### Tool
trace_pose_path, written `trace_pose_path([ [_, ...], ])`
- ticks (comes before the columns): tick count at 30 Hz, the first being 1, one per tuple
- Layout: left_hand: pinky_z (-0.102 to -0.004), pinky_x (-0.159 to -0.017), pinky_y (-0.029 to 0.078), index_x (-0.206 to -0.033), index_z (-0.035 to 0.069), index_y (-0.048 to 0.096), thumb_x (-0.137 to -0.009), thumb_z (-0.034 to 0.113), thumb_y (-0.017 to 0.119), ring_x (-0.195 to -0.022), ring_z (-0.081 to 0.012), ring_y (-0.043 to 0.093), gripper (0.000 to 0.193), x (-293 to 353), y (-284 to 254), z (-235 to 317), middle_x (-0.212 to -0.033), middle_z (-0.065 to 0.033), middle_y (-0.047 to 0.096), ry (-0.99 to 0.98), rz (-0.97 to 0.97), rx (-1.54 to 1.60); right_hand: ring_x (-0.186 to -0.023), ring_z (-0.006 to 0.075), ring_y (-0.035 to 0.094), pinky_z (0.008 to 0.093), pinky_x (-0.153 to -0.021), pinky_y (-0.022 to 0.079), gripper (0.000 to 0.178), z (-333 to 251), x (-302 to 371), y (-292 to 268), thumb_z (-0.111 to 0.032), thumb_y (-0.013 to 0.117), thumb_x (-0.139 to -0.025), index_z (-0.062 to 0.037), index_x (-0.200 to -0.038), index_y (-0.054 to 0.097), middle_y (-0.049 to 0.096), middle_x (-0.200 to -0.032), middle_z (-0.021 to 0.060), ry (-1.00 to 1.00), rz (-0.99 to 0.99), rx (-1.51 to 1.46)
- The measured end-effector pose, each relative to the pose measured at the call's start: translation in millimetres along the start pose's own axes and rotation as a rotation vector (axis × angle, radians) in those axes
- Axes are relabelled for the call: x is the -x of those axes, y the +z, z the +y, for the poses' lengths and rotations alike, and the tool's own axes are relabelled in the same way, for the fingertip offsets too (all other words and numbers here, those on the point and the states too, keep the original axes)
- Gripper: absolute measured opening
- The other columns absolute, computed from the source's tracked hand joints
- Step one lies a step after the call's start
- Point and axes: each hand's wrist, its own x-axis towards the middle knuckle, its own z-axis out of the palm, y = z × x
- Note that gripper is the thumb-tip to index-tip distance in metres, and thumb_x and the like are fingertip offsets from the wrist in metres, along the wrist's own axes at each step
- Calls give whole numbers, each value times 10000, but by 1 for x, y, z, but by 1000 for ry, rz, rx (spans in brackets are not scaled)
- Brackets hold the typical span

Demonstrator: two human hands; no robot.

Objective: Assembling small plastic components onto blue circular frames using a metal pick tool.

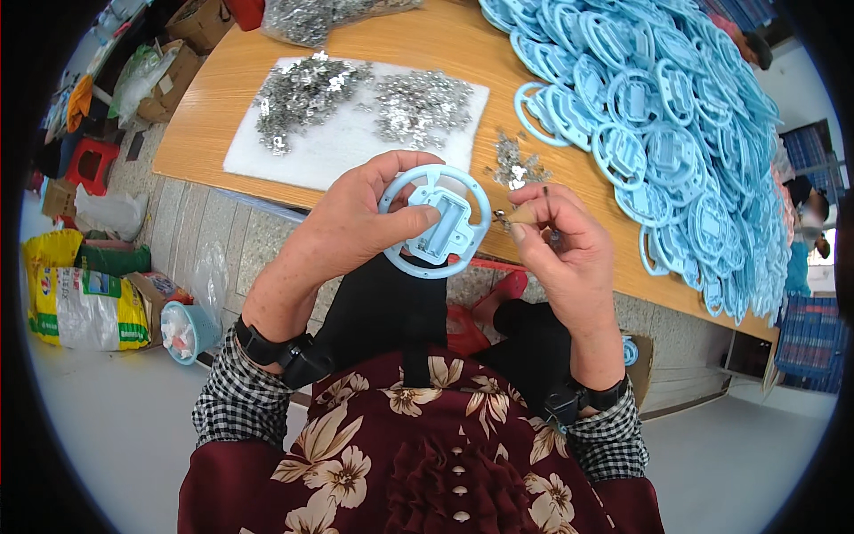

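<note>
My left hand is closed on a light blue plastic wheel-shaped part. Its thumb lies across the open rectangular compartment in the part's middle, and its fingers go behind the rim. Just off the part's right side, my right hand pinches a small metal piece between thumb and forefinger. Something tan shows at those fingertips; I cannot tell what it is. Loose small metal pieces lie on the table just beyond the right hand.
Two piles of silvery metal pieces rest on a white foam sheet upon the wooden table. A big heap of light blue wheel parts covers the table's right side. On the left floor stand a blue basket and a yellow-green sack.
</note>
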Motion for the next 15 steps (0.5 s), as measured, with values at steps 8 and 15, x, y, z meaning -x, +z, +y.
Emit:
trace_pose_path([
  [8, -238, -815, 558, -1365, -47, 506, -903, 107, 711, -975, -96, 643, 528, -7, -20, -26, -1130, -72, 666, -7, 116, 19, -604, 158, 557, 298, -556, 450, 136, 4, -42, 43, -48, 726, -803, -20, -923, 668, 623, -803, 68, -165, -69, 286],
  [15, -243, -815, 550, -1337, -66, 530, -910, 136, 705, -956, -102, 645, 504, -11, -24, -24, -1113, -83, 673, -60, 112, -38, -654, 222, 637, 339, -574, 489, 133, 6, -55, 45, -75, 714, -805, -38, -926, 675, 631, -784, 98, -113, -156, 427],
])
